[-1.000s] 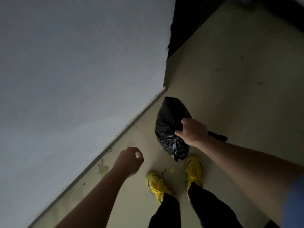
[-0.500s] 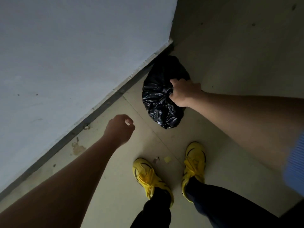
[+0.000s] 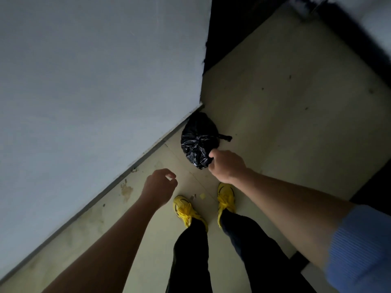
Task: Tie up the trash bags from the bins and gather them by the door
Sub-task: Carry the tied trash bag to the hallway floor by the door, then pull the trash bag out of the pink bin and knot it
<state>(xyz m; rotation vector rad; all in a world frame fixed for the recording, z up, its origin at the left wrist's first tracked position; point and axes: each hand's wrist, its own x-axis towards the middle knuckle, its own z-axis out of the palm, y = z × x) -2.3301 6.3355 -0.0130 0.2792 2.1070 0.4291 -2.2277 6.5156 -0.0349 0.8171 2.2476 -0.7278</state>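
Blue ribbed cloth of a pushed-up sleeve (image 3: 357,246) covers the right upper arm at the near right edge, and dark trousers (image 3: 190,254) run down to two yellow shoes (image 3: 186,210) planted on the pale floor (image 3: 285,123). The left hand (image 3: 159,187) hangs above the floor left of the shoes, fingers loosely curled and holding nothing. The right hand (image 3: 227,164) reaches forward past the right shoe, closed on the near edge of the black trash bag (image 3: 197,138) (the fingertips themselves are hidden behind the knuckles). The bag is knotted shut, a twisted tail (image 3: 224,137) sticking out to its right, and it sits on the floor against the foot of the grey wall (image 3: 95,81), just beside the wall's outer corner. Beyond the corner a dark opening (image 3: 230,24) shows
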